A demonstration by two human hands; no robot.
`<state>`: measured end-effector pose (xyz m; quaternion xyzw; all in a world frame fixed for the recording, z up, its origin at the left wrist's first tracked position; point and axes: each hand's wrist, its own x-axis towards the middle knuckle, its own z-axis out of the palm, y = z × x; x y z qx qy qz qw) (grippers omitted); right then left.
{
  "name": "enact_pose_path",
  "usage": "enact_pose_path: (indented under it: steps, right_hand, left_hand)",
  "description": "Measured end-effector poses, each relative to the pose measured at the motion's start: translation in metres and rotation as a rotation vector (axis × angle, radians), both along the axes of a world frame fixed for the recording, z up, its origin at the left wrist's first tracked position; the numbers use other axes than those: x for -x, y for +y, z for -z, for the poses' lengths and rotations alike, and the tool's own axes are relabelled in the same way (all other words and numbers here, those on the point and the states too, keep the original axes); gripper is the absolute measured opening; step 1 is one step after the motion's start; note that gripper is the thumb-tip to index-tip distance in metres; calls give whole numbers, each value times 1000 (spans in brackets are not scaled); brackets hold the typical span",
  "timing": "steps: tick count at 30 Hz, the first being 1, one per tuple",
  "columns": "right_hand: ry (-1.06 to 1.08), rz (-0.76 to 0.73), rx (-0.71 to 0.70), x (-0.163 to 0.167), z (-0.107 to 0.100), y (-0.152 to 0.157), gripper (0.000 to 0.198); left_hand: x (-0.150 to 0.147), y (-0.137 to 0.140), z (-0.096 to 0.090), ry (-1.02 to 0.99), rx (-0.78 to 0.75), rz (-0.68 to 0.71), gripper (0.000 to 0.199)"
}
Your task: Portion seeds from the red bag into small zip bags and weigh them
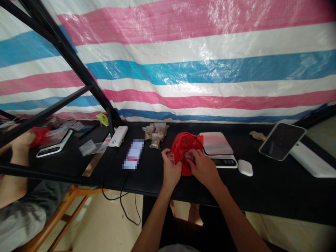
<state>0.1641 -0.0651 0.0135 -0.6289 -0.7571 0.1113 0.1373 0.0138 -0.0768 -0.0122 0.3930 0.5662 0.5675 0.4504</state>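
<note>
A red plastic bag [183,141] lies crumpled and open at the top on the black table, in front of me. My left hand [171,171] is closed at its left side, pinching a small clear zip bag [171,157]. At the right side my right hand [203,166] is also closed, with clear plastic [189,156] between thumb and fingers. Whether both hands hold one zip bag or two, I cannot tell. Just right of the red bag sits a kitchen scale [217,145]. Several filled zip bags [156,136] with brownish contents stand behind, to the left.
A blurred-screen phone [133,154] and a white power bank [119,136] with cables are on the left. To the right lie a white earbud case [245,168] and a propped phone [282,141]. Beyond the black metal frame [98,92], another person's arm [19,150] reaches over a second scale [54,145].
</note>
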Motion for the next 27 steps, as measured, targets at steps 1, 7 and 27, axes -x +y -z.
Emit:
enact_pose_path:
  steps: [1, 7, 27]
  right_hand:
    - [-4, 2, 9, 0, 0, 0, 28]
    - [31, -20, 24, -2, 3, 0, 31]
    - [195, -14, -31, -2, -11, -3, 29]
  left_hand:
    - [-1, 2, 0, -27, 14, 21, 61]
    - [-6, 19, -9, -188, 19, 20, 59]
    - [18, 9, 0, 67, -45, 32, 60]
